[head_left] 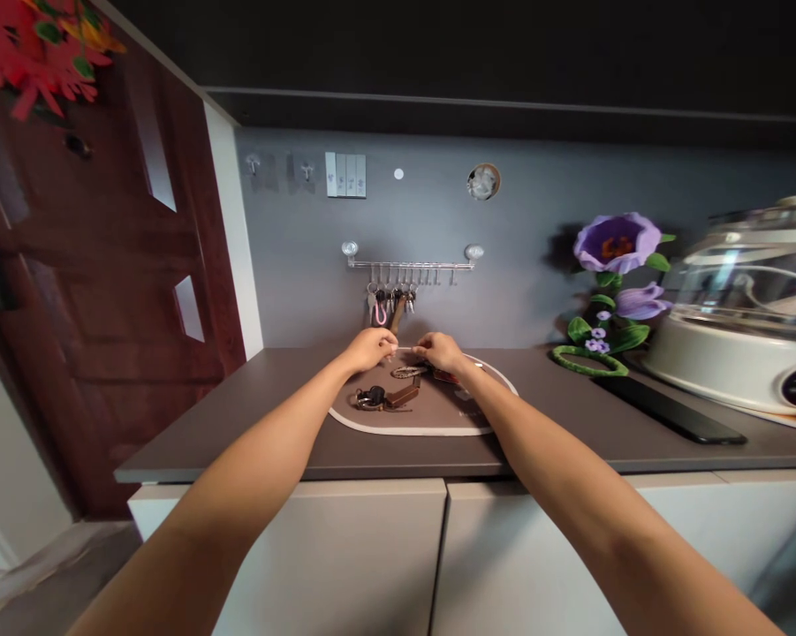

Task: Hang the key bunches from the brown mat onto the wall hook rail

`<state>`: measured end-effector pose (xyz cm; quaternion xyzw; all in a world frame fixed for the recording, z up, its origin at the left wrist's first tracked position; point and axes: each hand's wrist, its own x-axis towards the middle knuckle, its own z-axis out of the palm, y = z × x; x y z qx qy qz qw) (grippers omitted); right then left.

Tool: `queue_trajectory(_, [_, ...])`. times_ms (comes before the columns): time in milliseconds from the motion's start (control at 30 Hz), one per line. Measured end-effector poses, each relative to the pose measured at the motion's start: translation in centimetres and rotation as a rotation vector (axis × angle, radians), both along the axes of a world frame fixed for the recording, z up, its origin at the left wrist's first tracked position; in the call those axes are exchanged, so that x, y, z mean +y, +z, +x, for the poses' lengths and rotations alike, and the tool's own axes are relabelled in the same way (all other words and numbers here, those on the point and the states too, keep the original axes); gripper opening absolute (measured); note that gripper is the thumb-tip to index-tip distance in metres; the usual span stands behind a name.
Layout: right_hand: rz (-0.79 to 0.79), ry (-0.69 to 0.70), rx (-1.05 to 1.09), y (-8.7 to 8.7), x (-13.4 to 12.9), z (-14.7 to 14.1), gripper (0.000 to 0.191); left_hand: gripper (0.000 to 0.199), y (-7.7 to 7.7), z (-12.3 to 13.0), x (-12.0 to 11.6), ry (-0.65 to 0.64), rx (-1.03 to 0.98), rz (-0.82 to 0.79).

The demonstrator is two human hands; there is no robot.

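Observation:
My left hand [371,347] and my right hand [441,351] are close together over the far edge of a brown oval mat [437,421] with a white rim. Both have their fingers pinched together. The white rim shows between the fingertips, and I cannot tell whether they grip it or some small thing. Nearer me on the mat lies a bunch of keys [371,397] with a black fob and a brown strap [403,395]. A patterned loop [407,373] sits just below the hands. Under my right wrist a reddish-brown item [445,376] is partly hidden.
Above the hands, a clear hook rail [411,265] on the wall carries several keys [390,299]. To the right are purple flowers [617,243], a black phone [669,408] and a white appliance [735,353] with a transparent top. A dark red door [106,291] stands left.

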<state>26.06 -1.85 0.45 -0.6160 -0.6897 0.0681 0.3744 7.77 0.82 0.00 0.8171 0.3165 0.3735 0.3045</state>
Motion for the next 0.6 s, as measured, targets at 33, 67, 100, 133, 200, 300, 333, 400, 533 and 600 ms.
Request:
queue_trajectory(33, [-0.010,0.005,-0.024,-0.02,0.00,0.11,0.008,0.010,-0.14,0.03,0.16,-0.004,-0.002,-0.004])
queue_trajectory(67, [-0.022,0.004,-0.036,-0.05,0.03,0.24,0.011,0.010,-0.27,0.06,0.31,-0.009,-0.002,-0.006])
queue_trajectory(100, [-0.036,0.000,-0.043,-0.10,0.08,0.35,0.013,0.010,-0.38,0.08,0.41,-0.012,-0.001,-0.009])
queue_trajectory(133, [-0.051,-0.006,-0.051,-0.15,0.14,0.46,0.014,0.010,-0.46,0.09,0.47,-0.013,0.000,-0.012])
queue_trajectory(200, [-0.073,-0.010,-0.080,-0.23,0.23,0.61,0.016,0.009,-0.52,0.09,0.40,-0.006,0.009,-0.010])
queue_trajectory(300, [-0.098,-0.004,-0.096,-0.24,0.26,0.65,0.015,0.009,-0.44,0.05,0.09,0.018,0.039,0.010])
queue_trajectory(333, [-0.101,0.000,-0.087,-0.23,0.24,0.63,0.015,0.009,-0.42,0.03,0.02,0.023,0.051,0.019])
queue_trajectory(400, [-0.105,0.014,-0.066,-0.20,0.21,0.59,0.014,0.010,-0.42,0.00,0.01,0.030,0.073,0.037])
queue_trajectory(533, [-0.108,0.040,-0.065,-0.15,0.28,0.62,0.010,0.011,-0.59,-0.10,0.34,0.034,0.098,0.063])
queue_trajectory(600, [-0.107,0.048,-0.063,-0.12,0.38,0.67,0.009,0.012,-0.65,-0.16,0.46,0.036,0.104,0.073])
